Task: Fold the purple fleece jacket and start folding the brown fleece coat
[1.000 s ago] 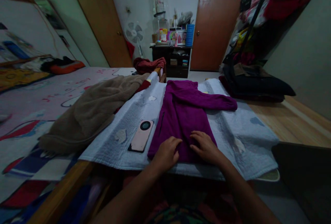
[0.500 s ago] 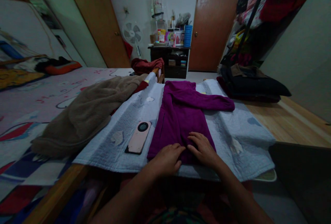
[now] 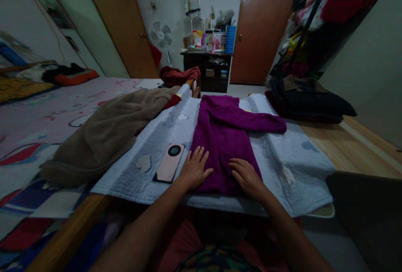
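Observation:
A purple long-sleeved fleece jacket [image 3: 222, 138] lies folded lengthwise on a pale blue quilted cloth [image 3: 276, 167], one sleeve stretched out to the right. My left hand [image 3: 195, 170] rests flat on the jacket's lower left edge, fingers spread. On the lower right part lies my right hand [image 3: 246, 176], its fingers extended and slightly bent, touching the fabric. Just left of my left hand is a pink smartphone [image 3: 169, 164], back side up, with a round black camera ring.
A brown fleece garment [image 3: 106, 133] lies along the bed edge at left. Folded dark clothes [image 3: 310, 100] are stacked on a wooden surface [image 3: 348, 142] at right. Farther back stand a white fan [image 3: 161, 35] and a dark cabinet [image 3: 205, 71] bearing various items.
My left hand has moved left and away from me and flattened with fingers spread on the jacket's left edge. My right hand has stayed nearly in place.

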`<action>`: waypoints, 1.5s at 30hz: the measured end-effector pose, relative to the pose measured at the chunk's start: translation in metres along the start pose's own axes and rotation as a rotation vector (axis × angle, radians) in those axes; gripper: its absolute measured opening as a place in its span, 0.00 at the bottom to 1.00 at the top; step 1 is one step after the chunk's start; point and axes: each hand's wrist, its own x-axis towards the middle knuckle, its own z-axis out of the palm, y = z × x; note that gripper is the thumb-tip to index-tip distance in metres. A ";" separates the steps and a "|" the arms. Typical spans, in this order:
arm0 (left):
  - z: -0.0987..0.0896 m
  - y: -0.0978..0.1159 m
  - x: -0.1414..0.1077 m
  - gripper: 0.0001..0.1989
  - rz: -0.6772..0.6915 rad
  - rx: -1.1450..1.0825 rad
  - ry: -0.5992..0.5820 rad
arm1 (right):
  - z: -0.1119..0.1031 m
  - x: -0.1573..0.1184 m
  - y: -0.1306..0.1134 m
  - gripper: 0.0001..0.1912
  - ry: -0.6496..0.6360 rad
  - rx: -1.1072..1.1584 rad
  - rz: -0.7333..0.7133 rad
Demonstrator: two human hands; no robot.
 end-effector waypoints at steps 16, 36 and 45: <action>-0.005 -0.007 0.002 0.33 0.069 -0.107 -0.014 | 0.018 0.052 -0.032 0.24 -0.220 -0.127 -0.094; 0.025 -0.065 0.192 0.28 -0.261 -0.095 0.223 | -0.138 0.159 0.158 0.17 0.126 -0.530 0.488; 0.030 -0.054 0.182 0.31 -0.322 -0.013 0.163 | -0.147 0.167 0.224 0.17 -0.158 -0.582 0.726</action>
